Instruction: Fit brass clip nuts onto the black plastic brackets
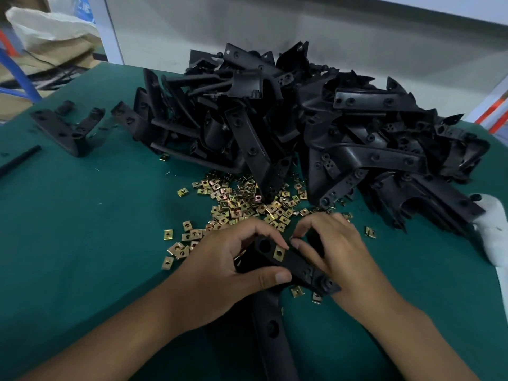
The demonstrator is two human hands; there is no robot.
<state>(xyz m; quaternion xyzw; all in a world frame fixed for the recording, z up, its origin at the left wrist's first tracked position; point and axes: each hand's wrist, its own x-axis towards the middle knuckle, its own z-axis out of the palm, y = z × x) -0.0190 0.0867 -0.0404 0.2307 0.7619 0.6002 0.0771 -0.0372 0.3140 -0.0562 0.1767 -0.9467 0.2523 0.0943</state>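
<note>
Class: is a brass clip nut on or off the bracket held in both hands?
On: one brass clip nut sits clipped over the held bracket's edge, beside a round hole.

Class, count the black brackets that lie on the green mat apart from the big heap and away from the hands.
1: a lone bracket lies at the far left of the green mat, left of the heap. Others may be hidden beyond the frame's edge.
</note>
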